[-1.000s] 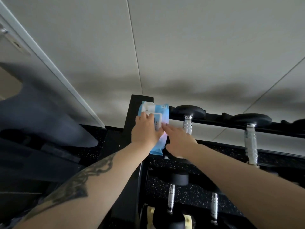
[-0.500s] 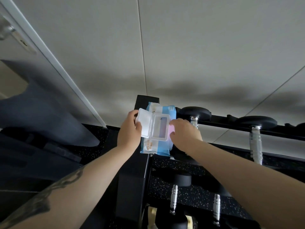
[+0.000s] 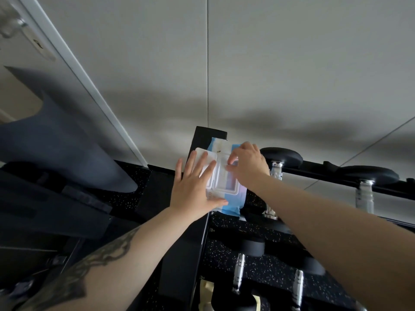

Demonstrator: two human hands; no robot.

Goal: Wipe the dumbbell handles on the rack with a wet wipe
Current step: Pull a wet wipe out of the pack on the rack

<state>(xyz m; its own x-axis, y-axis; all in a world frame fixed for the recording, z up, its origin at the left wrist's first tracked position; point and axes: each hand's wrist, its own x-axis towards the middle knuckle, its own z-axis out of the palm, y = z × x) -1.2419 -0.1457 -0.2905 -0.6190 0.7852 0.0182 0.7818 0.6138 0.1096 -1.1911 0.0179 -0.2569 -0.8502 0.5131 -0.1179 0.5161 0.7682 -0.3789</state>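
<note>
A pale paneled wall (image 3: 292, 63) fills the upper part of the view, with a door (image 3: 20, 70) and its metal handle (image 3: 11, 25) at the far left. Below it stands the black dumbbell rack (image 3: 179, 265), its upright post running up the middle and its rails reaching off to the right. Dumbbells sit on the top rail, one (image 3: 277, 162) just right of the hands and another (image 3: 365, 187) farther right, each with a black head and a chrome handle; more chrome handles (image 3: 238, 269) show on the lower tier. The blue and white wet wipe pack (image 3: 233, 203) lies at the left end of the top tier, against the post, with its white flip lid (image 3: 205, 158) swung open to the left. The left hand (image 3: 193, 187) lies flat, fingers straight and spread, pressing on the open lid and the pack's left side. The right hand (image 3: 247, 167) hovers over the pack's opening with its fingers curled together in a pinching grip; whether a wipe is caught between them cannot be told.
</note>
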